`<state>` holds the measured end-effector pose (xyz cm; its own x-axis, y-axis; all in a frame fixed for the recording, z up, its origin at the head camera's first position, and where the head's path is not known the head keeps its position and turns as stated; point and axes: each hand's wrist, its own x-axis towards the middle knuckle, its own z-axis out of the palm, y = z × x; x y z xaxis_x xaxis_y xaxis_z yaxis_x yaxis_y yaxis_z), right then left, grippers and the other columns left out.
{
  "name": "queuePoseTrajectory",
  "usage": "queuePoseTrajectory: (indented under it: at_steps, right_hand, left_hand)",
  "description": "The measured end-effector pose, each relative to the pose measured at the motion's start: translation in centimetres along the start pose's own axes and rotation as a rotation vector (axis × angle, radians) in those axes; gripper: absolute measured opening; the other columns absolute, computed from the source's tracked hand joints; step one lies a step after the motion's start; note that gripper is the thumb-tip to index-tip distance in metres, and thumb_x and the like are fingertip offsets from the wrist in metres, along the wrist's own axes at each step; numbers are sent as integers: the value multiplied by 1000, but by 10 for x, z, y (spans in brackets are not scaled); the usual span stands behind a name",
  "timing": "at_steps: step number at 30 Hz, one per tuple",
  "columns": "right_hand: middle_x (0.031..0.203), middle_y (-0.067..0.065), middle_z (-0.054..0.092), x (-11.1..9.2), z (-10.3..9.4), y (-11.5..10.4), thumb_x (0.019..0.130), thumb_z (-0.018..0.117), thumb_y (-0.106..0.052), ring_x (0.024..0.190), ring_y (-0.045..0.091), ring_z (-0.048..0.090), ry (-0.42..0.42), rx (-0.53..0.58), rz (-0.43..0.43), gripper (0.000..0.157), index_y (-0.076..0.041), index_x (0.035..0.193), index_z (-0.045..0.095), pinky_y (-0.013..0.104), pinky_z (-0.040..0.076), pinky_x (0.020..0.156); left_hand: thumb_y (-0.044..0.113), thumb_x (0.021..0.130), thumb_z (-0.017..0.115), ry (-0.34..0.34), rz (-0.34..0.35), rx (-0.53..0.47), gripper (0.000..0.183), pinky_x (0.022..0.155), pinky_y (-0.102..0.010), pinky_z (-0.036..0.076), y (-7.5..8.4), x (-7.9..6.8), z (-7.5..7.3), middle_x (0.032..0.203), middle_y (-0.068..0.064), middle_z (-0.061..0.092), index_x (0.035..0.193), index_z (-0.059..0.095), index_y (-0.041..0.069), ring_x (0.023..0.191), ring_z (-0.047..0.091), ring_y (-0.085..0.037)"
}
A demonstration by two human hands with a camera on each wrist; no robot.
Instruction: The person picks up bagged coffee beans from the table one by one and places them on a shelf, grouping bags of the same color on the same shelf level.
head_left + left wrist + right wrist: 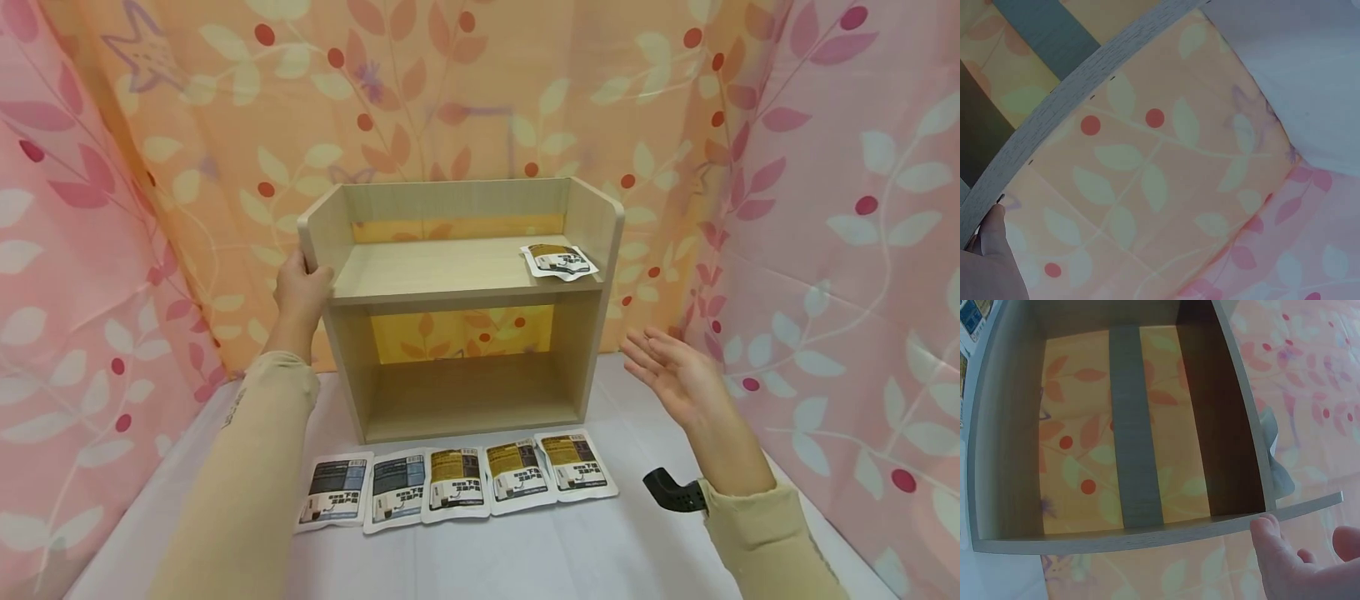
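Note:
A pale wooden two-tier shelf (442, 271) stands upright on the table. My left hand (300, 300) grips the front of its left side panel; in the left wrist view only part of that hand (991, 265) shows at the panel's edge. Near the shelf's right side, my right hand (686, 375) is held in the air with fingers extended and nothing in it. The right wrist view shows this hand (1310, 569) near the right panel. A white flat pouch with a brown label (558, 261) lies on the upper tier at the right, slightly past its front edge.
Several flat pouches lie in a row before the shelf: dark-blue-labelled ones (337, 487) at left, brown-labelled ones (517, 471) at right. A white cloth (555, 554) covers the table. Patterned curtains (465, 100) surround it. A black bracket (675, 490) sticks out from the right sleeve.

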<state>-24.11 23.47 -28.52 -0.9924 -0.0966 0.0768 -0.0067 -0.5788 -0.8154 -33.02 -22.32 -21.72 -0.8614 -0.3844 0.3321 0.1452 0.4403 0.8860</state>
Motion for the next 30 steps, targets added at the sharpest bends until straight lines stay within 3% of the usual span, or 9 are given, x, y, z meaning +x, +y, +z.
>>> queuePoseTrajectory:
  at_steps: [2,4,10,14,21,26,30]
  right_hand:
    - [120,5,63,-2,-3,2,100,47,-7,103,17,66,1,28,-3,69,-4,154,4,40,21,108]
    - [104,1,68,-4,-6,5,100,48,-5,97,18,67,3,63,-2,59,-4,150,17,41,21,107]
    - [106,5,68,-9,-14,16,100,44,-3,100,22,67,-36,80,-19,15,-4,114,50,41,28,103]
    - [106,9,69,-11,-18,21,101,41,-2,100,23,67,-75,75,-45,22,-6,99,63,38,44,95]
    - [105,7,69,-15,-27,26,101,40,-3,99,22,67,-70,47,-48,24,-9,101,63,33,53,85]
    - [104,2,69,-17,-29,30,102,42,-7,100,18,67,3,-14,-37,15,-9,114,51,35,45,96]
    - [104,-4,67,-18,-31,33,102,43,-12,101,13,65,68,-85,-12,41,-4,140,29,38,33,101]
  left_hand:
    - [15,91,46,-2,-3,-1,43,105,-45,31,1,0,0,133,-12,55,133,49,6,119,45,-28]
    - [16,90,45,-4,-9,2,43,104,-44,32,1,0,0,132,-11,55,132,49,6,118,45,-27]
    - [16,90,45,-4,-19,21,42,102,-43,34,0,0,-3,130,-12,55,130,49,6,117,45,-27]
    - [16,91,45,-11,-6,11,42,105,-46,31,0,-1,-4,132,-12,55,132,49,7,119,44,-29]
    - [17,92,45,-34,-20,-7,44,107,-47,30,0,-2,-2,136,-11,53,135,47,8,123,43,-28]
    - [17,91,45,-24,-21,3,45,107,-47,29,0,-3,-2,135,-12,53,135,47,8,123,43,-29]
    - [17,91,45,-23,-4,8,44,106,-48,29,0,-2,-2,134,-12,54,134,48,8,122,43,-30]
